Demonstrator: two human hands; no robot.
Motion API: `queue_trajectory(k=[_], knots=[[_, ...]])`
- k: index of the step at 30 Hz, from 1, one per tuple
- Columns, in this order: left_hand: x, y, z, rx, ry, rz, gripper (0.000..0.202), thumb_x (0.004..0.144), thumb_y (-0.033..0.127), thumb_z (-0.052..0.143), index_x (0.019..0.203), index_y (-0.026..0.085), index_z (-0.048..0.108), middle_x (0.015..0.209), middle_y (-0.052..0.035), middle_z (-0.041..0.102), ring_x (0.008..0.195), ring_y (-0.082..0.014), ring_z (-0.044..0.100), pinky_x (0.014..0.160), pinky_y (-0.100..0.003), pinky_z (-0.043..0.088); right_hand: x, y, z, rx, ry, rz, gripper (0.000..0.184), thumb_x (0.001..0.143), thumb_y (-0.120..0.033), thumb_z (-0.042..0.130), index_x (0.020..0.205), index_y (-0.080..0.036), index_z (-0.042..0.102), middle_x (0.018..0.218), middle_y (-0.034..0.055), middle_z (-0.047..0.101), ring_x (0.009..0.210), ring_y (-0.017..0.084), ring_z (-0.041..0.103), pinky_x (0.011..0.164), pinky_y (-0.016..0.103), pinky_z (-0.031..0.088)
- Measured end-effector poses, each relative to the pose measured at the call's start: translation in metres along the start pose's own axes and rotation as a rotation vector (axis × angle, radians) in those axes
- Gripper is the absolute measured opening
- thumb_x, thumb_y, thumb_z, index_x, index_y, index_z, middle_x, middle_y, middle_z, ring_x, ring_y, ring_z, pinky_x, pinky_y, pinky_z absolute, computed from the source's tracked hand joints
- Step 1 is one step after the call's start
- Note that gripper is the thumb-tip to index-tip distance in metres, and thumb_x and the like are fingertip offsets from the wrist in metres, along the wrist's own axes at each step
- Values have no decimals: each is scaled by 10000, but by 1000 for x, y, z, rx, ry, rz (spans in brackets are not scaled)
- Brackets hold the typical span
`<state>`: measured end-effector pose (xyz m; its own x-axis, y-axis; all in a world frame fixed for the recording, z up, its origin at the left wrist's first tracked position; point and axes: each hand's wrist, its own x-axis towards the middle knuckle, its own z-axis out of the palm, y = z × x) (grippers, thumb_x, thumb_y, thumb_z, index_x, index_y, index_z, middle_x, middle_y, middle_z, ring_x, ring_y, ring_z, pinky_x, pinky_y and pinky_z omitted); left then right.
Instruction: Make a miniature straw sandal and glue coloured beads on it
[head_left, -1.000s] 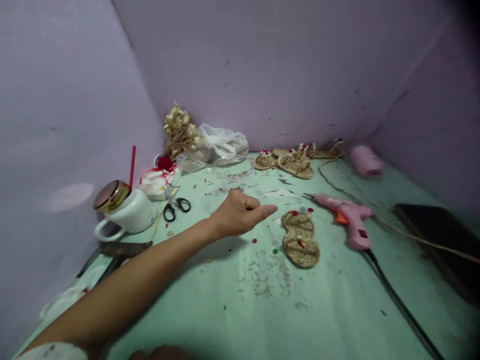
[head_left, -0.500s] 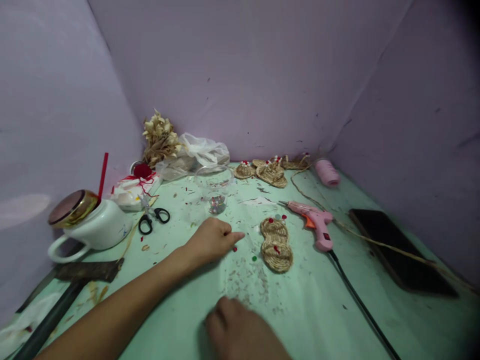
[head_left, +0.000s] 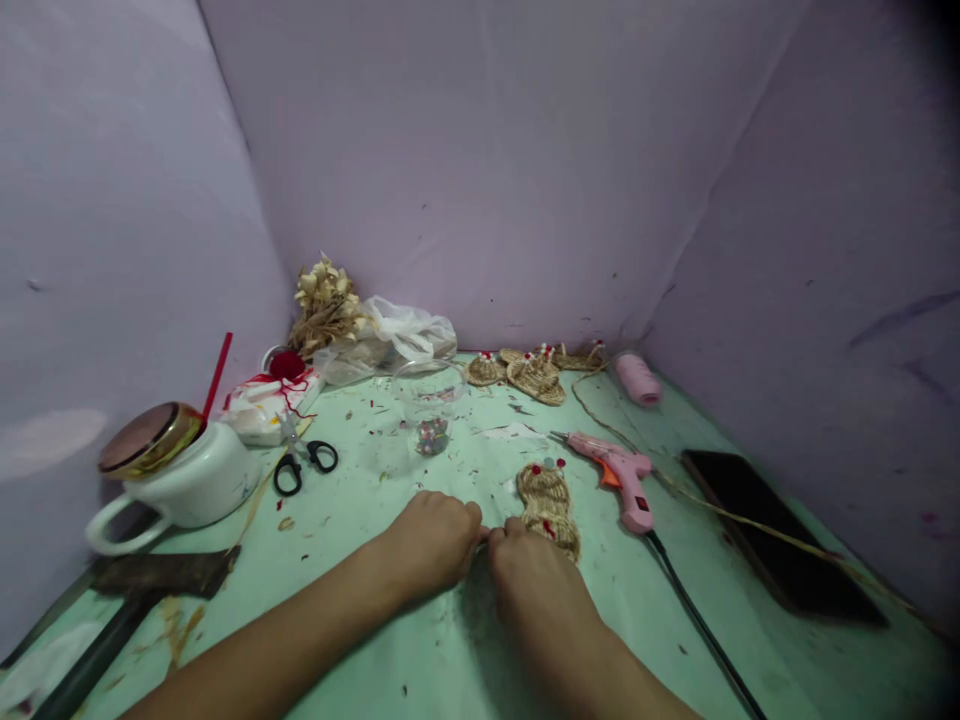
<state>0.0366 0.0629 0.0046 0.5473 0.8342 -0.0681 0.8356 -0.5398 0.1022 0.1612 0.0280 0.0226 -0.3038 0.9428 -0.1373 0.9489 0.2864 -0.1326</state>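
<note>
My left hand (head_left: 439,540) is closed, its fingertips pinched, low over the table's middle. Its tips meet those of my right hand (head_left: 532,580), which is also closed in a pinch. Whatever lies between the fingertips is too small or hidden to tell. Just beyond my right hand lies a woven rope piece (head_left: 546,495) shaped like a small slipper sole, with red and pale beads at its far end and a red bit in its middle. My right hand hides part of its near end. Farther off stands a clear plastic cup (head_left: 431,395) with coloured beads (head_left: 433,436) at its bottom.
A pink glue gun (head_left: 611,465) with a black cord lies right, near a dark phone (head_left: 780,535) crossed by rope. Scissors (head_left: 304,463), a white mug (head_left: 191,480) and a hammer (head_left: 142,585) are left. Several rope pieces (head_left: 534,377) and a pink spool (head_left: 637,378) sit behind.
My right hand has moved forward from the near edge to meet my left fingertips, now covering the near end of the rope piece. The view has tilted up slightly.
</note>
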Motion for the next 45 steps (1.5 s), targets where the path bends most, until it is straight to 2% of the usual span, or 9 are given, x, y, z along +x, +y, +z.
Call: queue_trajectory(k=[4,8,10,13,18,28,37,41,45], knots=[[-1,-14,-17,-83,114,-20,360,872,330,351,652,165,584,585,-51,622,523,-151,541,512,-243,360,11,14,-27,178,183,-43,238,712,-7,492,777,-139,679,794,107,685,711,199,638,574,246,399],[19,-40,-79,-245,671,-135,402,848,365,399,499,175,461,452,36,438,446,-96,361,471,-227,251,52,18,-82,478,472,-123,178,755,-146,516,795,-168,687,688,41,682,623,150,596,569,225,391],[38,-54,-109,-218,789,-204,397,806,359,455,454,176,433,437,45,385,453,-96,323,475,-238,221,80,14,-103,546,491,-102,211,738,-158,519,853,-157,695,640,26,672,583,139,582,547,219,383],[67,-72,-126,-258,689,-291,352,754,300,498,427,170,483,377,47,371,418,-95,330,452,-236,213,115,6,-112,551,461,-92,232,656,-83,530,771,-146,721,572,18,644,547,137,564,503,218,353],[83,-90,-111,-302,521,-355,206,638,228,586,448,152,606,346,20,468,378,-107,416,415,-224,255,134,-1,-99,543,422,-98,242,589,-70,557,716,-154,745,498,25,599,518,144,537,464,225,318],[75,-83,-106,-132,578,-503,392,689,505,505,489,175,574,487,-32,548,509,-166,491,469,-257,272,128,10,-100,561,551,-129,243,662,-105,514,764,-159,727,587,41,656,527,131,527,495,229,326],[63,-85,-109,-103,553,-612,528,670,577,505,990,169,603,1048,-155,620,931,-325,566,727,-373,402,97,40,-92,602,559,-113,168,697,-135,540,725,-163,703,615,22,668,559,134,571,501,219,366],[53,-98,-106,-374,338,-692,354,622,366,612,897,144,636,642,-93,665,636,-258,617,539,-293,414,53,69,-85,616,583,-49,150,717,-192,545,751,-179,690,667,35,685,598,165,601,499,232,409],[54,-100,-100,-609,257,-672,208,665,169,518,835,121,627,319,28,460,295,-131,404,344,-219,269,-3,86,-55,736,500,-77,152,756,-250,529,729,-219,676,645,23,682,577,172,621,487,233,459]])
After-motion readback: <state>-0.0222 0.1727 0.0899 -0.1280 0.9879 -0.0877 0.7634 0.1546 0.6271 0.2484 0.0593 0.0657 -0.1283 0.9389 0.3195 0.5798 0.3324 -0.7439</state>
